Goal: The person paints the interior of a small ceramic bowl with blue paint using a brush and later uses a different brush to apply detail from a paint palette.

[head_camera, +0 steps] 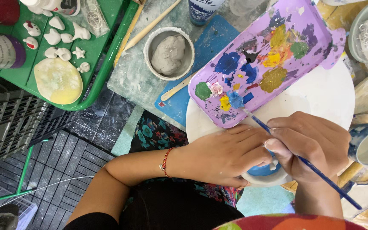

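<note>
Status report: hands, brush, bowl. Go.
Right hand grips blue paintbrush, tip in blue paint on purple palette tray. Left hand steadies small blue-painted bowl. Nothing between brush and bowl.

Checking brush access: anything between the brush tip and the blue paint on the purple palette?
Nothing visible. The paintbrush in the right hand already has its tip in the light blue paint on the purple palette.
</note>
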